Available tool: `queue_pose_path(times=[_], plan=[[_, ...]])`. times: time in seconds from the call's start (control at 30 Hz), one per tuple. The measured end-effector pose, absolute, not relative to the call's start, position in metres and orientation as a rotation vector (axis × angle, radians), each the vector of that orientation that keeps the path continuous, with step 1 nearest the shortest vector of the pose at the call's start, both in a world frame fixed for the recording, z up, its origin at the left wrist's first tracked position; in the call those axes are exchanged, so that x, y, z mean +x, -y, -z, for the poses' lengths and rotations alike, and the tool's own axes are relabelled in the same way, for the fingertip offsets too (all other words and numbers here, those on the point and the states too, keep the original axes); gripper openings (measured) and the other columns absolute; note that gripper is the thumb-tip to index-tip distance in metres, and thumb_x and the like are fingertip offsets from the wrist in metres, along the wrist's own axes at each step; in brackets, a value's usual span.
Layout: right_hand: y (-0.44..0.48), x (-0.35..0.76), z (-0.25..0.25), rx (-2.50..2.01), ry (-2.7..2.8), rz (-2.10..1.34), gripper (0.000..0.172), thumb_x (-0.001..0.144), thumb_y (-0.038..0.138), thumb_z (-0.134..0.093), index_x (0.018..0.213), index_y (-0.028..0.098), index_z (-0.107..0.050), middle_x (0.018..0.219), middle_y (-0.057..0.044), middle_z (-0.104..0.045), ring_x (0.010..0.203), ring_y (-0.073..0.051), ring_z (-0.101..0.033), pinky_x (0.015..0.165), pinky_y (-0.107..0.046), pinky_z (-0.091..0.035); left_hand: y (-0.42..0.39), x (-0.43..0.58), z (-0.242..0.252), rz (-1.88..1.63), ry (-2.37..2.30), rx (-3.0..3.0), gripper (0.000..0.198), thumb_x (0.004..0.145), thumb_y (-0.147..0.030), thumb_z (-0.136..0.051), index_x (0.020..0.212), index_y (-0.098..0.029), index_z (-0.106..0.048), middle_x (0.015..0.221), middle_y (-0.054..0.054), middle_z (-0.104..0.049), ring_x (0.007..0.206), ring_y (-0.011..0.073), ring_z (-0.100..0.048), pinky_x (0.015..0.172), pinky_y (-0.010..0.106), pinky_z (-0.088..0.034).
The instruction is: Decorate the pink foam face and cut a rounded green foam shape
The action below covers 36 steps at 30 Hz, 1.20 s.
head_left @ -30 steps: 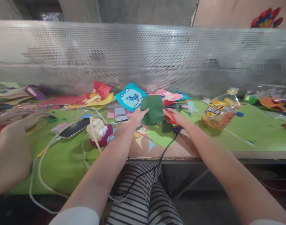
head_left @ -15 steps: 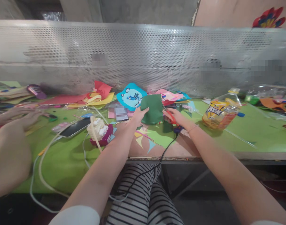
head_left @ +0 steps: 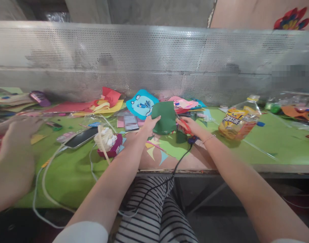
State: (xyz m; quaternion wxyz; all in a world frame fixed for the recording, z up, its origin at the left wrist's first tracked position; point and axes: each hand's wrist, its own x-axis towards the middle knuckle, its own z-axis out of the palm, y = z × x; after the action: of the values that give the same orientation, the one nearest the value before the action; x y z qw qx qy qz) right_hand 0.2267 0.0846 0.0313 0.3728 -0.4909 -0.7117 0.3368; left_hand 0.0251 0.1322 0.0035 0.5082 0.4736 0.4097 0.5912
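Observation:
My left hand (head_left: 149,125) pinches the left edge of a dark green felt sheet (head_left: 165,117), which is held upright just above the green table (head_left: 68,172). At the sheet's right edge my right hand (head_left: 190,126) grips red-handled scissors (head_left: 185,126). Cut coloured triangles (head_left: 154,150) lie on the table below both hands. A black cable (head_left: 173,168) runs from near my right wrist down over the table edge to my lap.
A phone (head_left: 81,137) and a maroon cup of white stuffing (head_left: 107,141) lie left of my arm. A blue felt character (head_left: 141,104) and red and yellow scraps (head_left: 104,103) sit behind. A plastic bottle (head_left: 236,123) lies at right. Another person's arm and hand (head_left: 15,148) are at far left. A perforated metal screen (head_left: 154,64) backs the table.
My hands, the green sheet and the scissors have barely moved. The other person's hand at far left has shifted slightly over the table.

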Motion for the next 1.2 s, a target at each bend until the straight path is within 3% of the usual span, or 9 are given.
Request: queue_pose_path(times=[0.37, 0.7, 1.03, 1.2], plan=[[-0.082, 0.224, -0.033, -1.272, 1.828, -0.846, 0.041, 0.073, 0.059, -0.057, 0.067, 0.02, -0.047, 0.055, 0.001, -0.051, 0.042, -0.009, -0.043, 0.039, -0.022, -0.033, -0.139, 0.024, 0.001, -1.471, -0.871, 1.165, 0.048, 0.061, -0.029, -0.077, 0.106, -0.017, -0.064, 0.102, 0.008, -0.071, 0.094, 0.0237, -0.066, 0.088, 0.04, -0.052], [-0.088, 0.226, -0.028, -1.231, 1.816, -0.881, 0.039, 0.073, 0.058, -0.058, 0.069, 0.02, -0.048, 0.057, 0.001, -0.052, 0.042, -0.008, -0.043, 0.038, -0.021, -0.033, -0.139, 0.024, 0.001, -1.445, -0.907, 1.159, 0.056, 0.061, -0.03, -0.077, 0.113, -0.019, -0.061, 0.095, 0.006, -0.072, 0.089, 0.0236, -0.067, 0.087, 0.042, -0.052], [-0.09, 0.227, -0.026, -1.194, 1.797, -0.919, 0.042, 0.073, 0.063, -0.055, 0.07, 0.022, -0.046, 0.056, 0.002, -0.051, 0.042, -0.01, -0.044, 0.04, -0.022, -0.036, -0.143, 0.024, 0.005, -1.408, -0.909, 1.212, 0.044, 0.057, -0.035, -0.078, 0.094, -0.014, -0.067, 0.09, 0.01, -0.072, 0.082, 0.0249, -0.068, 0.083, 0.044, -0.053], [-0.088, 0.226, -0.028, -1.198, 1.811, -0.9, 0.042, 0.073, 0.063, -0.055, 0.067, 0.022, -0.045, 0.055, 0.001, -0.05, 0.042, -0.01, -0.044, 0.04, -0.023, -0.037, -0.145, 0.023, 0.006, -1.401, -0.897, 1.228, 0.045, 0.056, -0.037, -0.078, 0.095, -0.015, -0.067, 0.091, 0.009, -0.072, 0.084, 0.0251, -0.068, 0.083, 0.043, -0.053]])
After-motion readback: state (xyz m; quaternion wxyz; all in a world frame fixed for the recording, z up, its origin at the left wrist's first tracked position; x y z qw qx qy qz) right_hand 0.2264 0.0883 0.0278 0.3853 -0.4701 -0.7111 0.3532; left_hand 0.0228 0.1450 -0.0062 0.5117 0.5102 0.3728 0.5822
